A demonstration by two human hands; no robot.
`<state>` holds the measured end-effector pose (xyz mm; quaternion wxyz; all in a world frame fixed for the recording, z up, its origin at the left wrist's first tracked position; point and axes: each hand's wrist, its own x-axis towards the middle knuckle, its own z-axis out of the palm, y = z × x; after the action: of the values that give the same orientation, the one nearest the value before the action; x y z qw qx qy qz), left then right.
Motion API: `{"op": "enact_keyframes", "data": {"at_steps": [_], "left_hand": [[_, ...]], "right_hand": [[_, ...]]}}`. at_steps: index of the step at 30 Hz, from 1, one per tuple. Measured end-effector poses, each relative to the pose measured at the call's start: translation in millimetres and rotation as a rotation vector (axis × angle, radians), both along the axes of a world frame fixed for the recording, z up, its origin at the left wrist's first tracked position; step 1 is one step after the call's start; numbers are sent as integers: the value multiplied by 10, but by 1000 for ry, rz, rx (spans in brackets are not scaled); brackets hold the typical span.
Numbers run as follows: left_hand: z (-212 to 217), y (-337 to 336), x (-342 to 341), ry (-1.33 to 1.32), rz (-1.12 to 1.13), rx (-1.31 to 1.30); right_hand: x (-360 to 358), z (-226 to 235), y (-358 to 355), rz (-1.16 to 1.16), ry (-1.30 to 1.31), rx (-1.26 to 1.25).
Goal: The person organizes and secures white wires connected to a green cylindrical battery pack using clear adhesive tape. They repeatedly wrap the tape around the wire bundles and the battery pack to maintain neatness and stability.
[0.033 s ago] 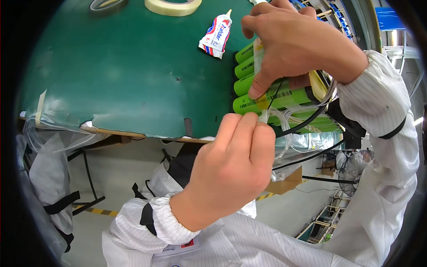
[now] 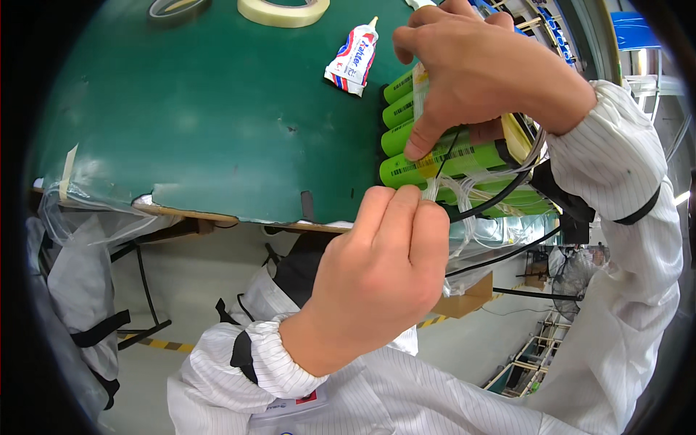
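A pack of several green cylindrical battery cells point(image 2: 403, 172) lies at the right of the green table, with white wires at its near end. Across the cells runs a whitish translucent tape strip point(image 2: 431, 190). At its near end, the fingers of my left hand point(image 2: 380, 254) are closed in a pinch on this strip. My right hand point(image 2: 486, 76) arches over the pack and grips it. Its thumb presses on a near cell beside a yellow tape patch point(image 2: 428, 167), while its bent fingers reach toward the far side. A thin black wire point(image 2: 449, 154) crosses the cells by the thumb.
A white, red and blue glue tube point(image 2: 353, 61) lies left of the pack. Farther back on the green table point(image 2: 196, 123) are a cream tape roll point(image 2: 283, 13) and a dark ring-shaped roll point(image 2: 177, 9). Black cables point(image 2: 500, 199) hang past the near edge. Another person's sleeve point(image 2: 87, 290) shows at left.
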<state>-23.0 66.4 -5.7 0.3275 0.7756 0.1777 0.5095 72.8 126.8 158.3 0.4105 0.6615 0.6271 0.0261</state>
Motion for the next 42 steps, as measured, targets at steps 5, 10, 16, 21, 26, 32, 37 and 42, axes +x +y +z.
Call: {"op": "enact_keyframes", "data": {"at_steps": [5, 10, 16, 21, 26, 32, 37, 42], "left_hand": [[-8, -102, 50, 27, 89, 14], [-126, -174, 132, -30, 168, 14], [-54, -298, 129, -25, 166, -16], [-24, -369, 115, -7, 198, -3], [-32, -300, 41, -7, 224, 21], [-78, -239, 27, -16, 198, -20], [-90, -220, 31, -7, 212, 34], [-68, -282, 20, 15, 179, 31]], "right_hand": [[53, 4, 7, 26, 53, -1], [120, 51, 5, -8, 115, -51], [180, 33, 13, -73, 190, -39], [217, 39, 55, -70, 240, -82], [155, 53, 44, -70, 203, -102], [197, 45, -178, 51, 245, 60], [134, 133, 27, -166, 213, -132], [268, 239, 99, -240, 405, -228]]}}
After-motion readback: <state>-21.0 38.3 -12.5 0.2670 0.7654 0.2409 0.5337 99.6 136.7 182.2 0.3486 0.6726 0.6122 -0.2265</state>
